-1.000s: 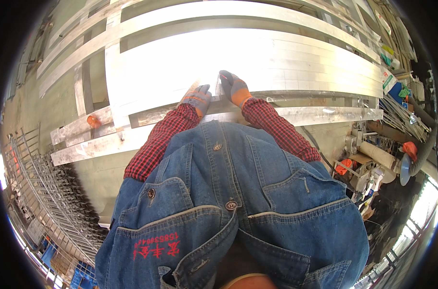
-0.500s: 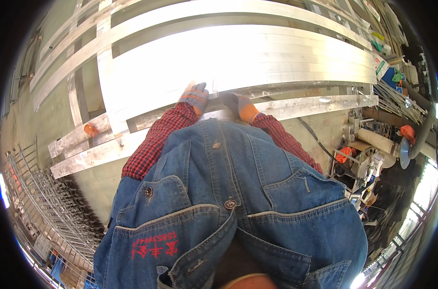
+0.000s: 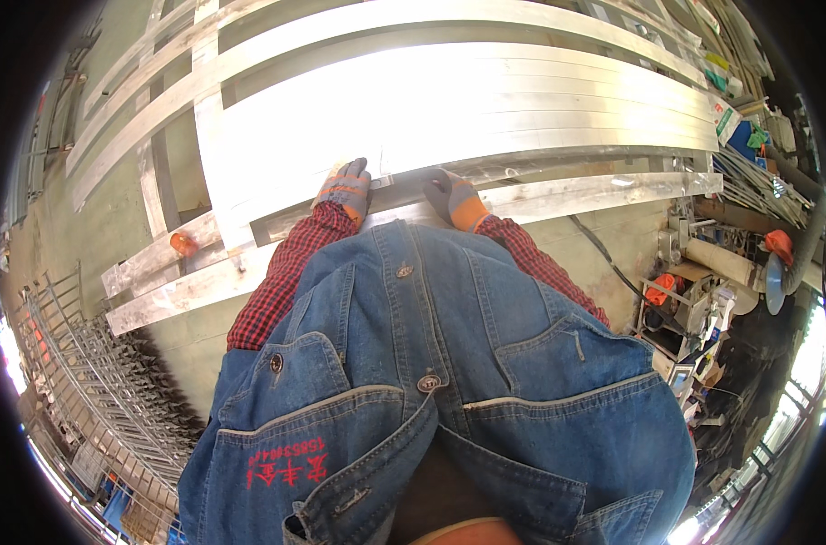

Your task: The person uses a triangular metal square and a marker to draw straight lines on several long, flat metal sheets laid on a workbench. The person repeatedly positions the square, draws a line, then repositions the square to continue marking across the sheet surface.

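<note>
My left hand (image 3: 345, 191), in a grey and orange work glove, rests on the near edge of a row of shiny metal bars (image 3: 558, 100) laid side by side. Its fingers are stretched out. Right beside its fingertips lies a small, pale, angular piece (image 3: 382, 180), too washed out by glare to name. My right hand (image 3: 454, 198), gloved alike, is a little to the right at the same edge. Its fingers are curled in, and whatever they hold, if anything, is hidden. A separate flat metal bar (image 3: 603, 189) runs below the hands, nearest my body.
The bars lie across metal rails (image 3: 211, 136). An orange object (image 3: 184, 243) sits on the near rail at left. Metal racks (image 3: 95, 363) stand at lower left. At right are a cluttered cart (image 3: 685, 313), a dark cable (image 3: 603, 254) and a pile of thin rods (image 3: 762, 186).
My left hand has shifted left, away from the right hand, and the small angular piece now shows left of its former place. My right hand stays nearly where it was, its fingers more in view.
</note>
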Available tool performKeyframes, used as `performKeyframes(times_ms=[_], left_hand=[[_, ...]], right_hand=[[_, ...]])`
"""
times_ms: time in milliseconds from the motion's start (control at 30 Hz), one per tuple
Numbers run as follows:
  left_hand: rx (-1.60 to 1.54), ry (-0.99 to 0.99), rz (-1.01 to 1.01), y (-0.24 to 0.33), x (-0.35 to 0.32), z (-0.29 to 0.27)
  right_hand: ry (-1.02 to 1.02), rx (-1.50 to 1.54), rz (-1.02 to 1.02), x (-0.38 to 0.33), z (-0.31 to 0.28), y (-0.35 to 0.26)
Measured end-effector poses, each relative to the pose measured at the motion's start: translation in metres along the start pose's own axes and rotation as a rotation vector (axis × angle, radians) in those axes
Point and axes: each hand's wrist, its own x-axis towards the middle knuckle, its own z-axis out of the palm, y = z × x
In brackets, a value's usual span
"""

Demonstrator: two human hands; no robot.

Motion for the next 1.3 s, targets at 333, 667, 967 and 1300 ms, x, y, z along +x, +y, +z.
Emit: performKeyframes(times_ms=[333, 667, 967, 1300], left_hand=[[0.018, 0.056, 0.056, -0.008, 0.002, 0.003], [-0.030, 0.181, 0.105, -0.020, 0.010, 0.029], [-0.073, 0.211, 0.121, -0.023, 0.010, 0.035], [-0.092, 0.185, 0.144, -0.025, 0.009, 0.031]], right_hand=[[-0.034, -0.047, 0.043, 0.006, 0.009, 0.004], [-0.057, 0.071, -0.053, 0.001, 0.001, -0.009], [0.018, 0.042, -0.283, 0.026, 0.010, -0.027], [0.025, -0.328, -0.458, 0.069, 0.020, -0.037]])
